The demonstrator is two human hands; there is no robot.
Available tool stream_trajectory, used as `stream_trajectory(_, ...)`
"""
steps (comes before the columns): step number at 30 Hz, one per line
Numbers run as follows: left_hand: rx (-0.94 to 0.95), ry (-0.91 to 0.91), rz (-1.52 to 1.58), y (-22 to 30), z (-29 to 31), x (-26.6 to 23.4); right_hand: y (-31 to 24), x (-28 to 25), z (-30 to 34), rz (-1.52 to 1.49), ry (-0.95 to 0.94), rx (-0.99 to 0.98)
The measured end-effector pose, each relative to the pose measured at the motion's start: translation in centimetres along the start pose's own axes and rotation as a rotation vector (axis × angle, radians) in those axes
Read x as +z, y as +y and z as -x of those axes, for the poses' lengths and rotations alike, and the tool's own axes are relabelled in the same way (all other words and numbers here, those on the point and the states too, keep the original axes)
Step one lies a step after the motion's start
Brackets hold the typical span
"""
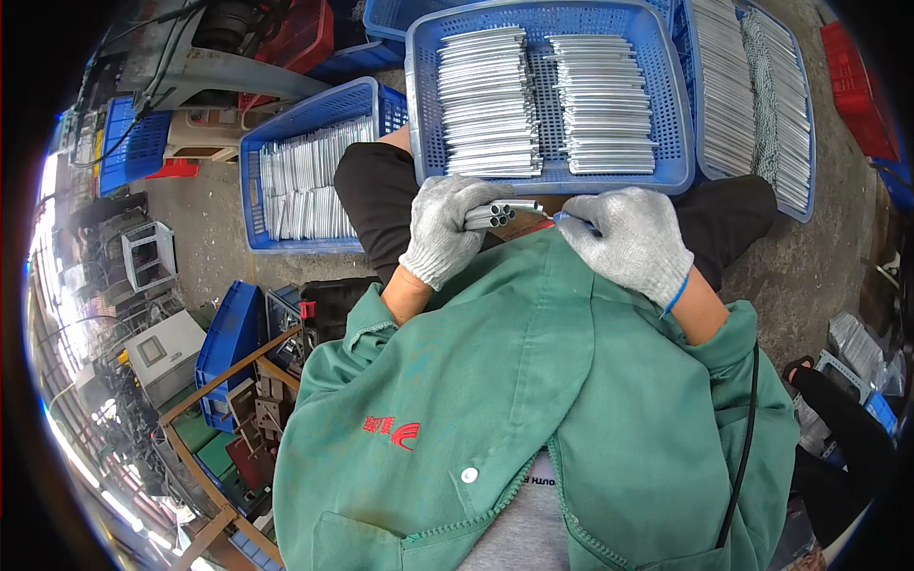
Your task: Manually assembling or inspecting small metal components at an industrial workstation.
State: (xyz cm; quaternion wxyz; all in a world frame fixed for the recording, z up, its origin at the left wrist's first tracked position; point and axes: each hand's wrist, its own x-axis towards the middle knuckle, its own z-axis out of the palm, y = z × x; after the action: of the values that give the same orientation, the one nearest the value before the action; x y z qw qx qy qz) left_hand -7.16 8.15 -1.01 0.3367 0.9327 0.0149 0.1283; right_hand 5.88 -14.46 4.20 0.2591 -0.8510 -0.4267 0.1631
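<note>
My left hand [446, 228], in a grey knit glove, is wrapped round a small bundle of metal tubes [497, 215], their open ends facing right. Opposite it, my gloved right hand [630, 238] grips a tool with a blue handle [574, 225]. A thin tip sticks out of that handle toward the tube ends; I cannot make out what kind of tool it is. Just beyond both hands is a blue plastic basket [550, 179], with two stacks of silvery tubes, a left stack [484, 100] and a right stack [602, 105].
On the right stands another blue basket [811, 181] packed with tubes. A third basket [249, 205] of tubes is at the left. Red crates, a white stool [149, 255] and a grey box [164, 352] lie farther out. At the lower right, another person's dark-clothed leg [847, 419] shows.
</note>
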Motion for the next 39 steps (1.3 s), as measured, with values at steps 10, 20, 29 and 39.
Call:
stream_trajectory(10,0.005,0.020,0.025,-0.3,0.5,0.1,0.5,0.5,-0.4,0.041,-0.123,0.082)
stream_trajectory(20,-0.102,0.000,-0.049,-3.4,-1.2,1.7,1.9,0.9,-1.7,0.057,-0.028,0.244)
stream_trajectory(29,-0.256,-0.195,-0.430,-8.8,-3.1,6.3,4.0,2.6,-0.6,0.021,0.047,0.250)
stream_trajectory(39,-0.114,-0.135,-0.161,-5.1,-1.8,1.7,2.5,1.1,-0.5,0.019,0.037,0.212)
